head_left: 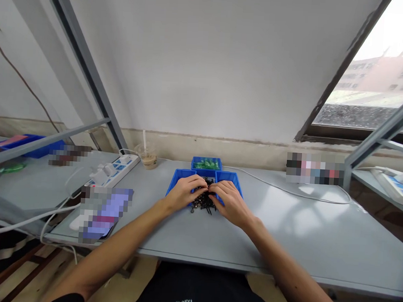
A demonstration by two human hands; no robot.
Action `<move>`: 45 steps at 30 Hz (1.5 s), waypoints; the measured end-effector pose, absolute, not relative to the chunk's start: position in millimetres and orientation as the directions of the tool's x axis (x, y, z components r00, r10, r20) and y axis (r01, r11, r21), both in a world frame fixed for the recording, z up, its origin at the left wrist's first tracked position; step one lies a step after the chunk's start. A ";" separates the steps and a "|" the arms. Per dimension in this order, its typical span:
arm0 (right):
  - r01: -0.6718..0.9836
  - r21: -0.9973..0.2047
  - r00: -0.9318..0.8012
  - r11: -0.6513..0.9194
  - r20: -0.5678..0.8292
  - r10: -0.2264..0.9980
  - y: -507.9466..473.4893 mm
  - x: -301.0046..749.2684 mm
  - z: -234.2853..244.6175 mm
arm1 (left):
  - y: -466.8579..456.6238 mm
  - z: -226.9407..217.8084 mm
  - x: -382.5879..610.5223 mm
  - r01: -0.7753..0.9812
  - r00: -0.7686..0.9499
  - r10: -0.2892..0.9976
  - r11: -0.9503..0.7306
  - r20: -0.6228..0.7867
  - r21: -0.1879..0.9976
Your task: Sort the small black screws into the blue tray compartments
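Observation:
My left hand (184, 192) and my right hand (230, 199) meet over a small heap of black parts (203, 202) lying on the grey table (285, 229). Both hands have their fingers curled and pinched together at the top of the heap, on small black pieces too tiny to name. Just behind the hands stand two blue bins (178, 177) side by side. A third blue bin (206, 163) with green pieces sits behind them.
A white power strip (113, 172) and its cables lie at the left, with a plastic cup and straw (148, 157) beside it. A phone (104, 213) rests near the front left edge. A white cable (288, 190) crosses the table's right half. Metal frame posts stand on both sides.

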State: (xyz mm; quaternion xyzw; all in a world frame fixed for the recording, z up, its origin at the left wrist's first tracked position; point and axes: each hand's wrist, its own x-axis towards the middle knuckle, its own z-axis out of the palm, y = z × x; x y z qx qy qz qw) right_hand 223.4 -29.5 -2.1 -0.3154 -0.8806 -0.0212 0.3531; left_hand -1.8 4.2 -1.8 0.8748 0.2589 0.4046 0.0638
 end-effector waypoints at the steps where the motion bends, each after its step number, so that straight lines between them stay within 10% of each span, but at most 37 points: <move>1: 0.570 -0.204 -0.535 0.796 0.642 0.549 -29.0 223.2 -1.9 | 4.3 -1.8 -1.6 0.396 0.523 0.508 -0.856 0.684 0.333; 21: 0.447 -0.523 -0.397 0.725 0.611 0.685 -8.0 197.5 6.2 | 5.0 -1.6 0.0 0.378 0.354 0.465 -0.865 0.812 0.331; 28: 0.450 -0.448 -0.363 0.772 0.699 0.617 -12.7 201.8 -6.1 | 2.4 0.5 -0.5 0.349 0.417 0.439 -0.886 0.796 0.306; 37: 0.523 0.008 -0.564 0.852 0.753 0.339 -13.5 221.2 -11.8 | -1.1 0.6 2.5 0.325 0.512 0.425 -0.900 0.746 0.290; 45: 0.514 -0.067 -0.467 0.855 0.814 0.344 -20.2 217.4 -10.0 | -6.1 4.4 3.3 0.336 0.518 0.396 -0.909 0.758 0.246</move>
